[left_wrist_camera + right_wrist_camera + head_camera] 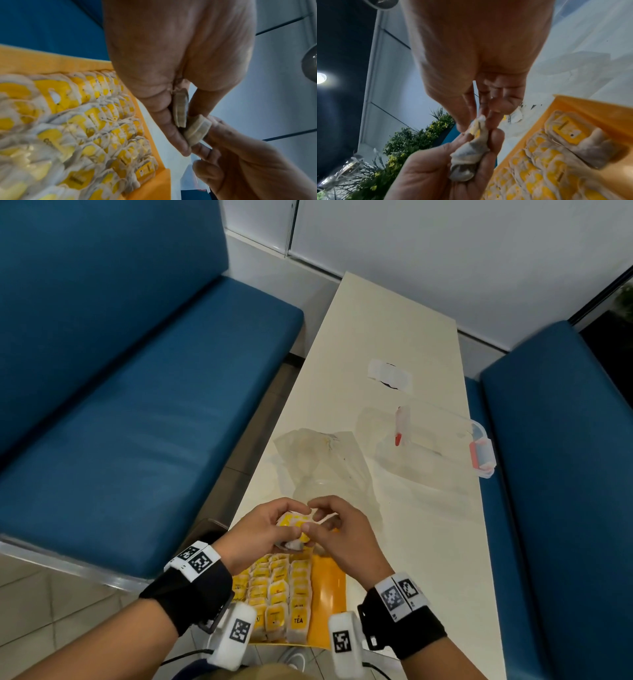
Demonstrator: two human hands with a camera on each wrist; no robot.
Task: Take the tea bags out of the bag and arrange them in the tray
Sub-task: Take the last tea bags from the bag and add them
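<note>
Tray [327,587]: an orange tray is seen directly beneath both hands, nearest the body; rows of tea bags [274,594] are packed on its left side, the right strip is bare.
Left hand [260,529]: a small bunch of tea bags [296,525] is gripped by curled fingers above the tray, seemingly as a supply to be dealt from.
Right hand [342,530]: one bag of that bunch is pinched between thumb and fingertips, probably to be separated.
Bag [325,463]: a crumpled clear plastic bag is left just beyond the hands, apparently emptied.
Container [442,440]: a clear box with red clips is seen further off to the right.
</note>
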